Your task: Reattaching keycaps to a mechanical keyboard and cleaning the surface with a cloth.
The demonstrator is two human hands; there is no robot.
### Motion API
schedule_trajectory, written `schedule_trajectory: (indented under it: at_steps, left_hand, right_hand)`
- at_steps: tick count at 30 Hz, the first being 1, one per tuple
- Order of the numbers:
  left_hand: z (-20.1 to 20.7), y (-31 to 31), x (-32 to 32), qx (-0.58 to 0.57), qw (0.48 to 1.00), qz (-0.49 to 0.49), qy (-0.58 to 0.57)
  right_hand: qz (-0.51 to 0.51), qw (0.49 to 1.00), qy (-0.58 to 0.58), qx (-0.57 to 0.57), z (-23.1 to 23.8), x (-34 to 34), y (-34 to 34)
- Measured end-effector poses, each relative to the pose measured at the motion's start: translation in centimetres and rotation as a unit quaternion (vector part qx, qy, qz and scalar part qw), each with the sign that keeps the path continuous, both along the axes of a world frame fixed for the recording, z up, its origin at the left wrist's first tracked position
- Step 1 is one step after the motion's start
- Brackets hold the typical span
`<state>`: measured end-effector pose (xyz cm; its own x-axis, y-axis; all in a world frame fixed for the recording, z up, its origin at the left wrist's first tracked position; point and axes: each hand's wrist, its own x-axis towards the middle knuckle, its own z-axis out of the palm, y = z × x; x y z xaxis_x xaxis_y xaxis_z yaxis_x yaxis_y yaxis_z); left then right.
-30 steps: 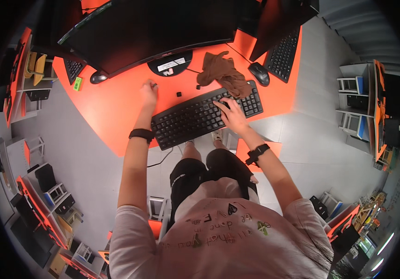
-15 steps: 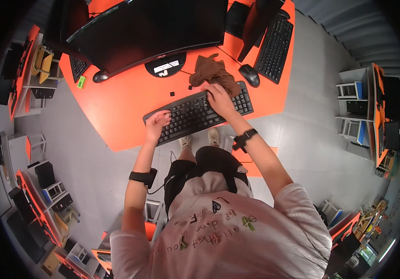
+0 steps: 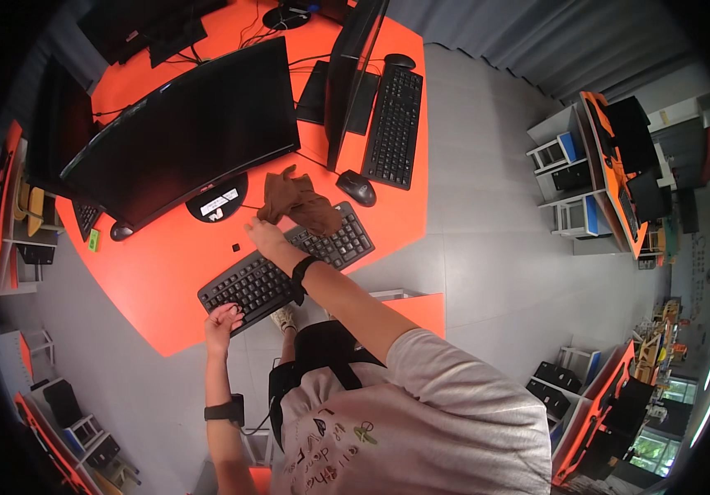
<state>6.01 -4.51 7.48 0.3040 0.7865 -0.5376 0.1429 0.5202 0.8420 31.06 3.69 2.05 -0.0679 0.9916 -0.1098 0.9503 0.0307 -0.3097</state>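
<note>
A black keyboard (image 3: 249, 290) lies slanted along the near edge of the orange desk (image 3: 157, 280). At the keyboard's left front corner is my left hand (image 3: 221, 322), its fingers curled together; what they hold, if anything, does not show. My right hand (image 3: 269, 239) reaches past the keyboard's back edge, fingertips pinched low at the desk surface beside a crumpled brown cloth (image 3: 299, 205). Whatever sits between those fingertips is too small to make out. A small black keycap-like square (image 3: 236, 247) lies on the desk left of my right hand.
Behind the cloth stands a large black monitor (image 3: 190, 132) on a round base (image 3: 216, 198). A black mouse (image 3: 357, 188) and a second keyboard (image 3: 394, 124) lie to the right, beside another monitor (image 3: 347, 82). Far left are another mouse (image 3: 121, 231) and a small green object (image 3: 93, 240).
My view has turned, so the desk appears lower and further left. My right hand has moved from above the keyboard to the desk behind it. My left hand stays near the keyboard's left end.
</note>
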Motion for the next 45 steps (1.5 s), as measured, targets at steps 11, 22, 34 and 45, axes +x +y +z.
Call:
schedule_trajectory:
  at_steps: [11, 22, 34, 45]
  left_hand:
    - [1.4, 0.1, 3.4, -0.002, 1.0, 0.008, -0.008]
    - [1.5, -3.3, 9.0, -0.15, 0.971, -0.055, -0.175]
    - [1.6, -6.8, 13.7, -0.123, 0.981, -0.088, -0.124]
    - [-2.2, -2.6, 18.2, 0.381, 0.905, -0.059, 0.18]
  right_hand:
    - [0.07, 0.95, 0.109, 0.283, 4.9, 2.8, -4.3]
    - [0.137, 0.898, 0.409, 0.091, 10.8, 3.2, -16.0]
    - [0.038, 0.929, 0.343, 0.132, 7.8, 7.1, -19.9]
    - [-0.114, 0.934, 0.313, 0.126, 4.5, 9.4, -14.2]
